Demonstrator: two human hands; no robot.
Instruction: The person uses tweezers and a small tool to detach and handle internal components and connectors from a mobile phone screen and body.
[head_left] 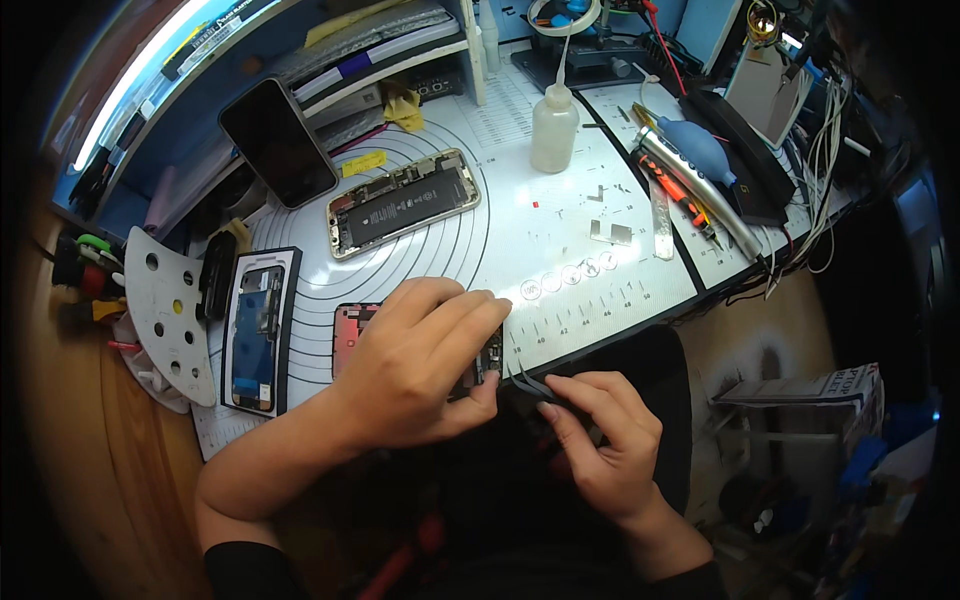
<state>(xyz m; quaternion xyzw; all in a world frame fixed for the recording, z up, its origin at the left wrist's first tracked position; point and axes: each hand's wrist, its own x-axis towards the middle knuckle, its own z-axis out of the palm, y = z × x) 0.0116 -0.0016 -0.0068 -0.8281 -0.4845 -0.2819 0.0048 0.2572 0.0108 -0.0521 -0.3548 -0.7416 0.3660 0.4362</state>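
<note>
At the mat's front edge, my left hand (415, 365) grips a phone part with a red-pink face (347, 330), its fingers bent over the top and its thumb at the near right corner. Most of that part is hidden under the hand; small metal pieces show at its right end. My right hand (608, 435) pinches dark, curved tweezers (534, 386), whose tips point toward this right end; contact cannot be made out. Farther back lies an opened phone (405, 207) with its black battery and circuit board exposed. A phone screen assembly with blue film (257, 335) rests in a box at the left.
A clear squeeze bottle (554, 130) stands at the back, with small metal plates (611, 232) and tiny screws nearer. An orange screwdriver (676, 195) and a blue air blower (698, 150) lie right. At the left are a dark phone (278, 140) and a holed tool holder (165, 315).
</note>
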